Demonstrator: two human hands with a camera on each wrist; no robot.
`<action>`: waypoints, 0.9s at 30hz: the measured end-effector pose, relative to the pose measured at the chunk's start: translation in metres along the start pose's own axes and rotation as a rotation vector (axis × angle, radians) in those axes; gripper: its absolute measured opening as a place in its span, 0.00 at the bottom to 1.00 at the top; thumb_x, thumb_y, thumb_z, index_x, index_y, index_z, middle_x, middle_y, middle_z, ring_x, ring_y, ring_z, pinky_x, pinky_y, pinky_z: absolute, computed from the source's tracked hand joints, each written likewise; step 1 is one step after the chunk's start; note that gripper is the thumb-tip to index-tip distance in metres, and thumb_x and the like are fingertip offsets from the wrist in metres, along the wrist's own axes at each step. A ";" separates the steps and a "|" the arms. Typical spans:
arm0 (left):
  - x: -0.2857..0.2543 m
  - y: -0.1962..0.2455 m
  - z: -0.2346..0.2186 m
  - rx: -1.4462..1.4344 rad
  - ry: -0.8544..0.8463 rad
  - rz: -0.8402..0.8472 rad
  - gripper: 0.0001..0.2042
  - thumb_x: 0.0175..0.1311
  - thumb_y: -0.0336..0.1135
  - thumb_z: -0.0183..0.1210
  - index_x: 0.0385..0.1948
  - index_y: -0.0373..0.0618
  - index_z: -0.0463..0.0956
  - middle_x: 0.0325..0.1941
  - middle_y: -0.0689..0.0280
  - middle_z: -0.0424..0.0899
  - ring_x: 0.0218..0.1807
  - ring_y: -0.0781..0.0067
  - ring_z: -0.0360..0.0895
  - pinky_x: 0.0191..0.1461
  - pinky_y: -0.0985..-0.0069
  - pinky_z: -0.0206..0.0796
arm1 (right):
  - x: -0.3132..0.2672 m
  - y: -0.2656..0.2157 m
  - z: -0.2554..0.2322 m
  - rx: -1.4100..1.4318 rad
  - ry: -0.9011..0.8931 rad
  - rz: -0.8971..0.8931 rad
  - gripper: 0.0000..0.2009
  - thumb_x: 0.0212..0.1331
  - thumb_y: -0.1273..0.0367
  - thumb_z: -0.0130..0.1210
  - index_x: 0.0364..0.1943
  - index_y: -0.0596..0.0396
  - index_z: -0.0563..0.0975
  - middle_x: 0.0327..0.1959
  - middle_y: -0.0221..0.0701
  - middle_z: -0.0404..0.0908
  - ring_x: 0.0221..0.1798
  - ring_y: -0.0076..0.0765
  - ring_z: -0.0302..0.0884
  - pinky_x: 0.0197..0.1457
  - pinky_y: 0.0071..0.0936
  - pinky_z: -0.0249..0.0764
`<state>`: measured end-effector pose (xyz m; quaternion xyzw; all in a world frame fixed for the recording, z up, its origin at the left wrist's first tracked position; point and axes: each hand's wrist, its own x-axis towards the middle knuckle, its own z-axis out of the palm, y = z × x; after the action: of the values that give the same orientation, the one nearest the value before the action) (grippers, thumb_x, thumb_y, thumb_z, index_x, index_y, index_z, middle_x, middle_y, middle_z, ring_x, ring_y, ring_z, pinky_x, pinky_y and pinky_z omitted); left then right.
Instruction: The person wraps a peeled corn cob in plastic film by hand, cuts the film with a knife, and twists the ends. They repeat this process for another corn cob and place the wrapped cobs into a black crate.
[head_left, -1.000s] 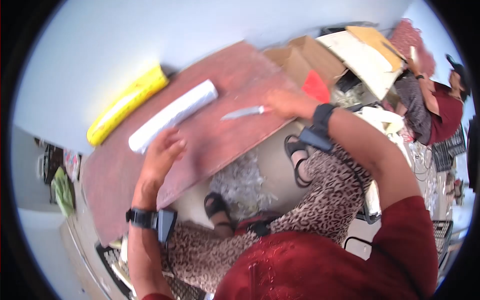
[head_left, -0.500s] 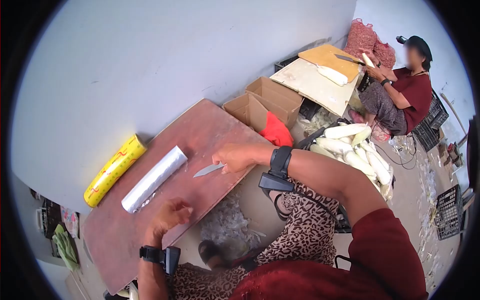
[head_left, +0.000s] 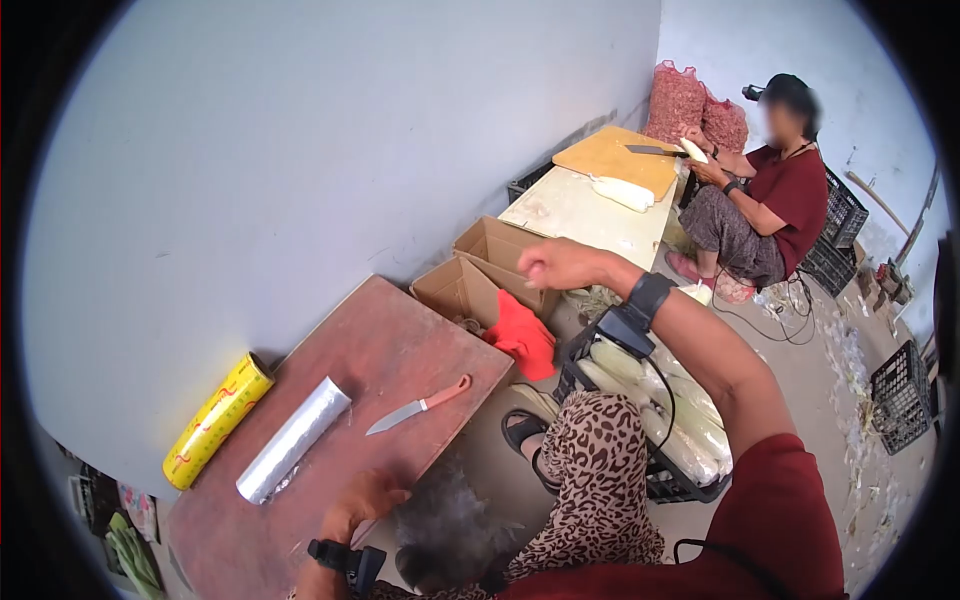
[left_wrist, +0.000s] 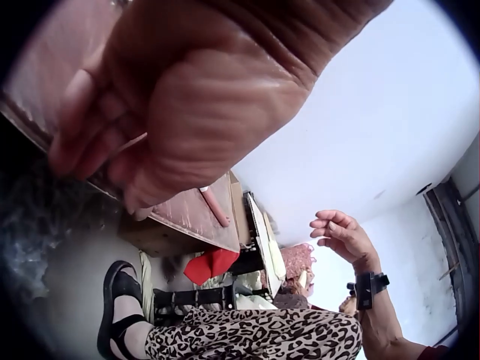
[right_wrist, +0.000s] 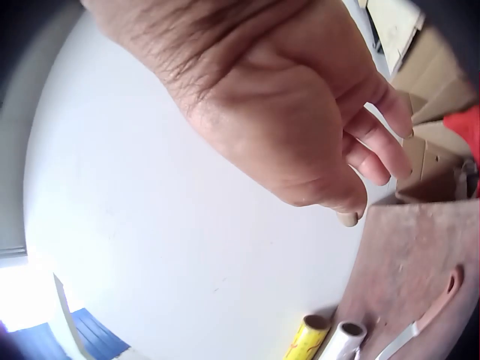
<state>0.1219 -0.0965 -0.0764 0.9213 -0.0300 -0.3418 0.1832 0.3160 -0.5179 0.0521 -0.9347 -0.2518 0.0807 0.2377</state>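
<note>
A knife (head_left: 420,404) with a light brown handle lies on the reddish board (head_left: 400,330). My right hand (head_left: 570,263) is raised beyond the board's right end, near the cardboard boxes. Its fingers are loosely bent with nothing in them, as the right wrist view also shows. By the board's near edge is my left hand (head_left: 365,500), its fingers loosely curled and holding nothing. Left of the knife lies a shiny roll of clear film (head_left: 293,440). A yellow printed roll (head_left: 218,420) lies along the board's far edge against the wall.
Cardboard boxes (head_left: 455,290) and a red cloth or bag (head_left: 522,335) stand beyond the board. A black crate (head_left: 690,488) of long white radishes (head_left: 640,380) is beside my leg. Another person (head_left: 775,190) sits at a pale table (head_left: 570,215), holding a radish and a knife.
My right hand has let go of the knife, leaving it on the board, and has risen away past the board's end. The head view has turned right. My left hand stays near the board's edge.
</note>
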 end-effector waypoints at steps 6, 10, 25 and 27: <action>-0.002 0.031 -0.004 0.150 0.040 -0.023 0.16 0.55 0.47 0.65 0.26 0.40 0.80 0.24 0.58 0.82 0.31 0.60 0.80 0.36 0.65 0.70 | -0.026 0.139 -0.011 -0.206 0.259 0.370 0.21 0.49 0.62 0.63 0.47 0.57 0.77 0.44 0.42 0.81 0.46 0.44 0.79 0.50 0.33 0.74; 0.009 0.019 0.003 0.154 0.081 0.030 0.17 0.52 0.49 0.65 0.28 0.43 0.81 0.27 0.56 0.83 0.33 0.53 0.80 0.39 0.62 0.70 | -0.035 0.204 -0.021 -0.294 0.379 0.508 0.25 0.46 0.63 0.64 0.49 0.61 0.75 0.46 0.47 0.80 0.51 0.49 0.77 0.57 0.37 0.72; 0.008 0.045 -0.016 0.033 0.074 0.149 0.14 0.54 0.37 0.64 0.39 0.44 0.74 0.26 0.52 0.81 0.32 0.47 0.80 0.34 0.56 0.68 | 0.032 0.361 -0.047 -0.393 0.572 0.813 0.43 0.52 0.60 0.61 0.70 0.49 0.49 0.72 0.42 0.51 0.71 0.53 0.54 0.66 0.61 0.57; 0.010 0.041 -0.014 0.041 0.025 0.051 0.13 0.55 0.38 0.63 0.39 0.45 0.73 0.26 0.53 0.81 0.30 0.46 0.79 0.32 0.55 0.68 | 0.043 0.391 -0.045 -0.408 0.636 0.795 0.44 0.52 0.59 0.61 0.71 0.49 0.47 0.73 0.41 0.49 0.72 0.52 0.52 0.67 0.60 0.55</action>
<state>0.1411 -0.1319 -0.0577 0.9280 -0.0582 -0.3246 0.1734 0.5338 -0.8115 -0.0995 -0.9633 0.1943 -0.1728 0.0673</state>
